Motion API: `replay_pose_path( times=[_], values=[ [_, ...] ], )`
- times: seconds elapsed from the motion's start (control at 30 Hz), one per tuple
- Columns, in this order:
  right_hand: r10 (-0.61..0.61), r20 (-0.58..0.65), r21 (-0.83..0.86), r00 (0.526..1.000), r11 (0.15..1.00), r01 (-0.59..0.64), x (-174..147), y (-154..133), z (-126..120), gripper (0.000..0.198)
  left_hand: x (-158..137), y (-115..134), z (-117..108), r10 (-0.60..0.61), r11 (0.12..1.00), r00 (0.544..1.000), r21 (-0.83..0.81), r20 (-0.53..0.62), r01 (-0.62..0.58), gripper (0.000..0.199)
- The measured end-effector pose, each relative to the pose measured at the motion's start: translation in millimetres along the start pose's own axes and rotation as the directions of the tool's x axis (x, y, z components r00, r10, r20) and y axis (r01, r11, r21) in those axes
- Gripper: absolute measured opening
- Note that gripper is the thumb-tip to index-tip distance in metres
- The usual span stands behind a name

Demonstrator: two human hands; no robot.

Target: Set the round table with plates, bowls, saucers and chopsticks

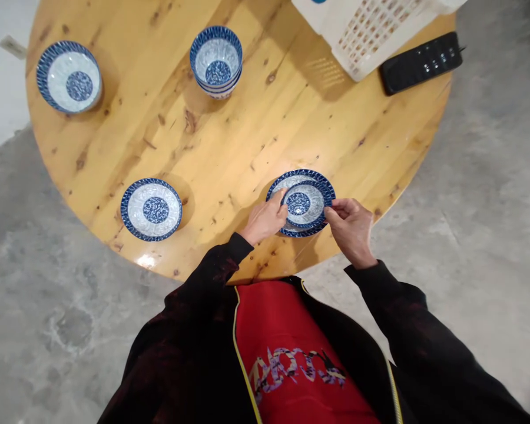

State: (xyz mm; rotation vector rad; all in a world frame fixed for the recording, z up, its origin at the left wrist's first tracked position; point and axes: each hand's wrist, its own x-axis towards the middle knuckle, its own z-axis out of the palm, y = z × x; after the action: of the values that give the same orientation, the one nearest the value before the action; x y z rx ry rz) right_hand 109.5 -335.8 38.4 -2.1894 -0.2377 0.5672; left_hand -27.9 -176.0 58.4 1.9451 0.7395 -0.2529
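A small blue-and-white bowl (311,206) sits within the outline of a larger blue-rimmed plate (291,178) near the table's front edge. My left hand (268,219) is closed at the small bowl's left rim, its index finger lying along the edge. On the opposite side, my right hand (352,228) pinches the right rim between thumb and fingers. Whether the bowl rests on the plate or hovers just above it, I cannot tell. The larger plate shows mostly at its far and left sides.
On the round wooden table (229,153), another blue-rimmed dish (151,209) lies to the left. A wider bowl (69,76) stands at the far left, and stacked bowls (216,62) at the back. A white basket (371,29) and black power strip (421,63) occupy the back right.
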Motion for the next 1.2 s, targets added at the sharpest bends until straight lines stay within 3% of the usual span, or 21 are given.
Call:
replay_pose_path(
  times=[0.13,0.23,0.4,0.53,0.67,0.83,0.93,1.03,1.13,1.2],
  values=[
    [-0.024,0.03,-0.007,0.999,1.0,0.025,-2.4,-0.5,-6.5,0.024,1.0,-6.0,-6.1,-0.015,0.995,0.997,-0.1,-0.07,0.008,0.051],
    [-0.046,0.009,0.001,0.999,0.999,0.046,-4.3,-5.6,-17.1,0.024,1.7,-14.6,-20.3,-0.057,0.985,0.981,-0.169,-0.184,0.025,0.048],
    [-0.107,-0.123,0.073,0.987,0.99,0.117,3.7,-31.6,-31.8,0.017,8.6,-29.2,-59.9,-0.096,0.954,0.902,-0.299,-0.42,-0.037,0.041],
    [-0.241,-0.133,0.061,0.961,0.966,0.251,19.3,-70.7,-25.0,0.009,21.8,-36.0,-96.2,-0.061,0.923,0.824,-0.345,-0.563,-0.168,0.029],
    [-0.352,-0.072,0.039,0.933,0.934,0.355,35.1,-111.8,-0.4,0.01,38.1,-41.7,-131.1,-0.06,0.92,0.774,-0.336,-0.63,-0.202,0.023],
    [-0.415,0.038,0.074,0.909,0.908,0.412,57.0,-153.3,39.1,0.012,53.4,-45.2,-177.7,0.028,0.935,0.72,-0.236,-0.694,-0.264,0.023],
    [-0.345,0.122,0.127,0.931,0.935,0.33,77.8,-176.8,64.9,0.007,63.2,-46.8,-208.0,-0.005,0.975,0.741,-0.168,-0.671,-0.146,0.022],
    [-0.242,0.196,0.136,0.95,0.967,0.218,105.5,-200.6,94.7,0.005,81.6,-50.6,-236.9,-0.067,0.996,0.733,-0.085,-0.677,0.012,0.019],
    [-0.248,0.242,0.092,0.938,0.968,0.232,131.6,-220.1,126.7,0.008,105.3,-53.9,-255.8,-0.12,0.987,0.715,-0.004,-0.689,0.161,0.019],
    [-0.261,0.262,0.059,0.929,0.965,0.254,145.5,-228.4,148.7,0.011,122.0,-56.5,-259.9,-0.142,0.974,0.727,0.034,-0.672,0.222,0.02]
  ],
)
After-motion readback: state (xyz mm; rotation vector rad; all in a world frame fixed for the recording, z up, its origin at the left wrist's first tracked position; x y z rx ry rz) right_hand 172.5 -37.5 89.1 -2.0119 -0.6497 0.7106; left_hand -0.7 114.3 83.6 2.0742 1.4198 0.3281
